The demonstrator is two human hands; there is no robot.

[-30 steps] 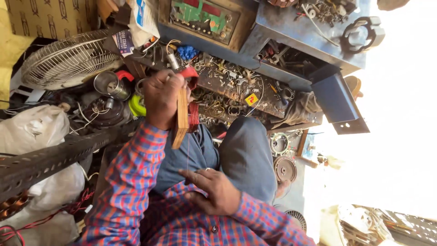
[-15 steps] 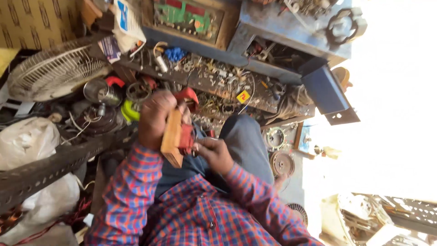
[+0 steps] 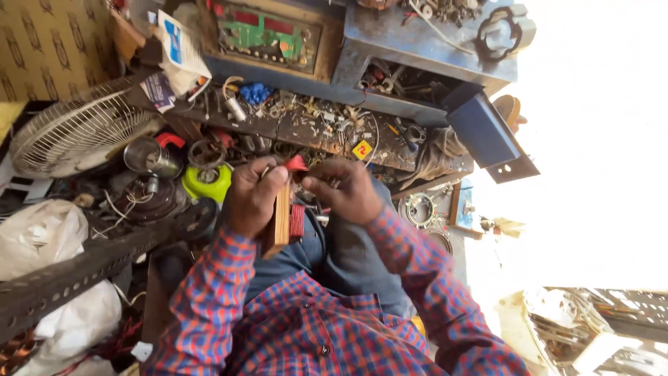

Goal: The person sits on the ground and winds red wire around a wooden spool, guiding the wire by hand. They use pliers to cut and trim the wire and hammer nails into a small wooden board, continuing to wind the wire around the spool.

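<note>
In a cluttered repair stall, I sit with my 2 hands raised over my lap. My left hand (image 3: 254,198) is closed firmly around a wooden block (image 3: 281,221) held upright, thumb side toward me, so the red copper-coloured wire coil (image 3: 297,221) wound against its right face stays turned toward my other hand. My right hand (image 3: 348,189) is curled nearly shut, fingertips pinched at the top of the block beside a small red piece (image 3: 297,163) (a tab or a tape end, I cannot tell which); whether it actually grips a strand of wire is hidden by my own knuckles.

I hold the block high and just above my jeans (image 3: 334,254), clear of the clutter, which lets both hands meet at its upper end. Beyond my hands runs a low shelf (image 3: 327,132) strewn with screws and metal scraps, and above it stands a blue metal cabinet (image 3: 424,38) bearing a green circuit panel (image 3: 268,35). To my left lie a white fan guard (image 3: 73,132), a lime-green round part (image 3: 207,182) and a shiny steel cup (image 3: 147,157), all well apart from the block.
</note>
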